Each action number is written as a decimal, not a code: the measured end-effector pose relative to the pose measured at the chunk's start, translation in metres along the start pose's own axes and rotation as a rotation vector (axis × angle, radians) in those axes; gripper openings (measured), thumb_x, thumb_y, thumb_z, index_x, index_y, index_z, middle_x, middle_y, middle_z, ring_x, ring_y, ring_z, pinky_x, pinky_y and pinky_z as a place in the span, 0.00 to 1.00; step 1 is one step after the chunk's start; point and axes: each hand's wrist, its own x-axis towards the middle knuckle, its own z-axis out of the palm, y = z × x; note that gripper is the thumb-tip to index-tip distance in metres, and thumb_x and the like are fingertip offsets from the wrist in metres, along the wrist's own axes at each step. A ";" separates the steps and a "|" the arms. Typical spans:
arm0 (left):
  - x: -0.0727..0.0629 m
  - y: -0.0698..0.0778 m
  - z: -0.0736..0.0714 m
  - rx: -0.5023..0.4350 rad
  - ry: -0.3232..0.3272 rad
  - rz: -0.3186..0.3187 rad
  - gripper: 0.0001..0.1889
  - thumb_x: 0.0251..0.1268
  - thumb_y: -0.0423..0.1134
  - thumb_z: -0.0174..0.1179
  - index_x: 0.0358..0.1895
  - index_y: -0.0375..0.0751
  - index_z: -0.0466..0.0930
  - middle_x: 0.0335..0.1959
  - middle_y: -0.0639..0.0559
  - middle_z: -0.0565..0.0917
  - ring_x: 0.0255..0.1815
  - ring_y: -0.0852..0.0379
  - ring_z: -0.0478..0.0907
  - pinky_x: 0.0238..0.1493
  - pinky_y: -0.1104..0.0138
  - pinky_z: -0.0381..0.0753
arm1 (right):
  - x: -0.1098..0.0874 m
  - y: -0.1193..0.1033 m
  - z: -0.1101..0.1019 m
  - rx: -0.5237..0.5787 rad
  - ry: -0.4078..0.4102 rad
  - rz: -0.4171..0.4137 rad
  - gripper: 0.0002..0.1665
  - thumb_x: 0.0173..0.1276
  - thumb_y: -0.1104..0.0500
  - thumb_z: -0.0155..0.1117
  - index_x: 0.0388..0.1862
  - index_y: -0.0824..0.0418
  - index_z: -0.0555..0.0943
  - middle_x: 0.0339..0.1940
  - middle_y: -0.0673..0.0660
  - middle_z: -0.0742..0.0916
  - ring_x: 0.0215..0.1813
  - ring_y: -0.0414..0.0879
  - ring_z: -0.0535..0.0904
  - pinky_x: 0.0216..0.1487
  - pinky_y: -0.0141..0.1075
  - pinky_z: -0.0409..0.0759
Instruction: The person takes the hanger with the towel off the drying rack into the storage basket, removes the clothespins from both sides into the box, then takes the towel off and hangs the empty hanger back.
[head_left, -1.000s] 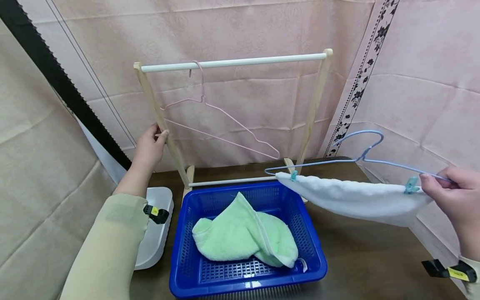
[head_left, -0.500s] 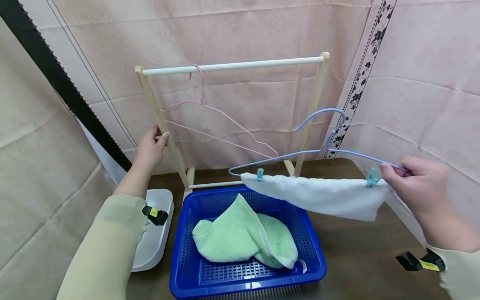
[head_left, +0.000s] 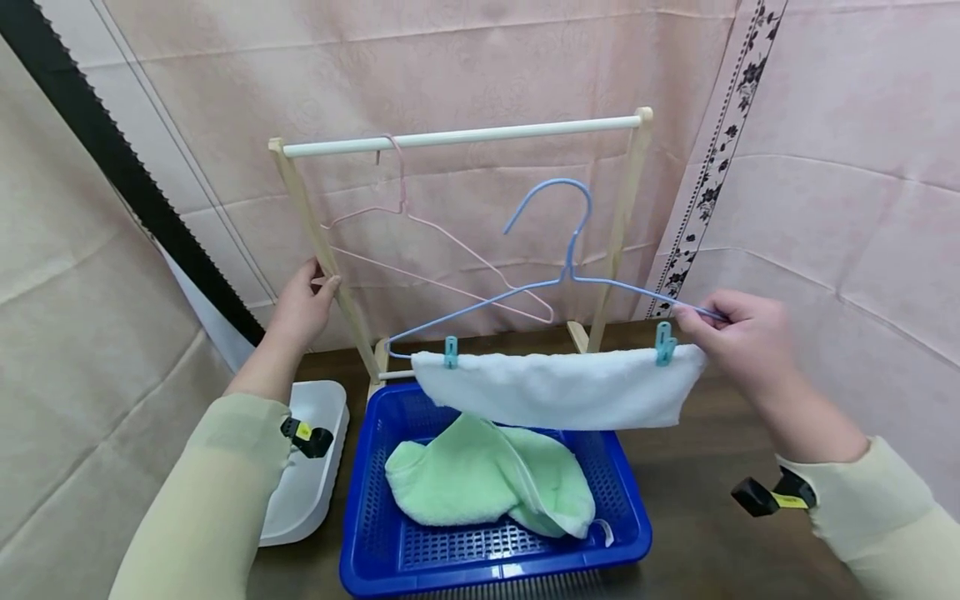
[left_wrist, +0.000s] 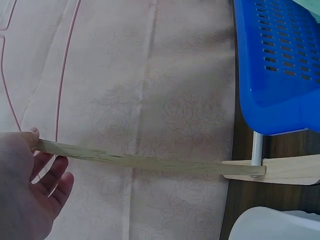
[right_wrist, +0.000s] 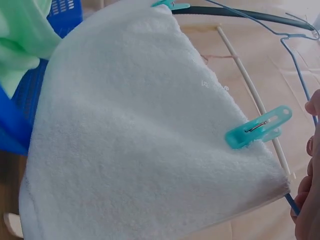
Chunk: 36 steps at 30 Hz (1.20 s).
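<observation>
My right hand (head_left: 742, 333) grips the right arm of a blue clothes hanger (head_left: 572, 267), whose hook points up, below the level of the rack's rail. A white towel (right_wrist: 130, 115) hangs from the hanger's lower bar, held by two teal clothespins (head_left: 664, 344). My left hand (head_left: 303, 304) pinches the left wooden post of a small drying rack (left_wrist: 135, 161) between thumb and fingers. On the rack's white top rail (head_left: 480, 135) hangs a pink hanger (head_left: 403, 200), towards the left end. Seen from the head, the blue hanger overlaps the pink one.
Below the towel stands a blue basket (head_left: 495, 575) with a crumpled green towel (head_left: 487, 479) in it. Left of the basket lies a white plastic tub (head_left: 330, 467). Light cloth curtains (head_left: 465, 50) surround the brown table (head_left: 675, 517) at the back and sides.
My right hand has moved left with the blue hanger and white towel, bringing them from the right side to in front of the rack. The hook has turned upright. My left hand stays on the post.
</observation>
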 end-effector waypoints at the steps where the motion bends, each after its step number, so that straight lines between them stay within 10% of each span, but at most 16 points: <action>1: 0.000 -0.001 -0.001 0.003 0.002 0.002 0.33 0.77 0.57 0.44 0.76 0.42 0.57 0.65 0.38 0.71 0.62 0.41 0.72 0.60 0.46 0.71 | 0.002 -0.002 0.003 0.007 -0.012 0.009 0.20 0.57 0.63 0.74 0.11 0.56 0.75 0.10 0.43 0.69 0.17 0.35 0.61 0.15 0.30 0.55; 15: -0.023 -0.002 -0.018 0.102 -0.023 -0.051 0.37 0.76 0.59 0.44 0.79 0.44 0.50 0.72 0.40 0.66 0.68 0.37 0.67 0.59 0.42 0.72 | 0.009 -0.015 0.028 0.039 -0.054 0.013 0.17 0.59 0.62 0.73 0.13 0.60 0.78 0.10 0.44 0.71 0.17 0.36 0.62 0.15 0.28 0.57; 26: -0.069 0.022 -0.031 0.068 0.222 -0.016 0.28 0.77 0.58 0.43 0.69 0.45 0.69 0.60 0.45 0.75 0.57 0.47 0.72 0.49 0.54 0.75 | 0.009 -0.021 0.041 0.060 -0.068 0.013 0.19 0.60 0.61 0.73 0.12 0.59 0.76 0.10 0.45 0.70 0.17 0.37 0.63 0.16 0.28 0.58; 36: -0.116 0.059 -0.025 0.161 0.278 0.267 0.17 0.76 0.49 0.52 0.52 0.41 0.81 0.43 0.49 0.80 0.40 0.55 0.73 0.38 0.66 0.72 | 0.010 -0.026 0.051 0.035 -0.106 0.056 0.19 0.62 0.57 0.73 0.14 0.60 0.78 0.12 0.48 0.72 0.19 0.40 0.65 0.16 0.28 0.60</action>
